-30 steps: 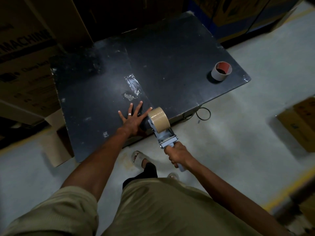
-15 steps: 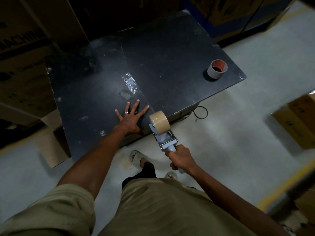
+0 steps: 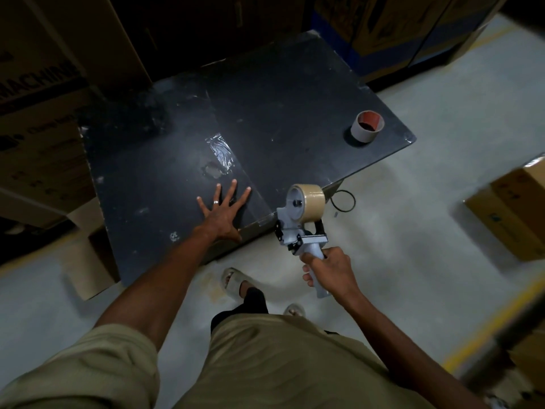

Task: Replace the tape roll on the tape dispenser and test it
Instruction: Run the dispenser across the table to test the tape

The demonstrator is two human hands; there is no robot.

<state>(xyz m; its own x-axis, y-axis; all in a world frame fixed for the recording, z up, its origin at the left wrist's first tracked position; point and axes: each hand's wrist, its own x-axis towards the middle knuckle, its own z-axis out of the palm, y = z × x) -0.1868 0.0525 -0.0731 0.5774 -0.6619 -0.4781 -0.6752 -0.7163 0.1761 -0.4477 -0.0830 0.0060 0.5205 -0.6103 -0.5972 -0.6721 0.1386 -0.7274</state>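
My right hand [image 3: 328, 268] grips the handle of a grey tape dispenser [image 3: 298, 231], held just off the near edge of the black table [image 3: 295, 113]. A tan tape roll [image 3: 309, 202] sits on the dispenser's hub, above the handle. My left hand [image 3: 222, 211] lies flat on the table near its front edge, fingers spread, a ring on one finger. A strip of clear tape [image 3: 256, 199] runs along the table from beside my left hand to the front edge. An empty cardboard tape core [image 3: 367, 126] with a red inside stands at the table's right corner.
A crumpled patch of clear tape [image 3: 219, 150] sticks to the table's middle. Cardboard boxes [image 3: 38, 119] stack at the left, and another box [image 3: 513, 214] sits on the floor at the right. A black cable loop [image 3: 343, 200] lies on the floor under the table edge. My sandalled feet [image 3: 234, 281] stand below.
My right hand has pulled the dispenser back off the table's front edge and turned it, so the roll's side now faces me. My left hand stayed flat on the table.
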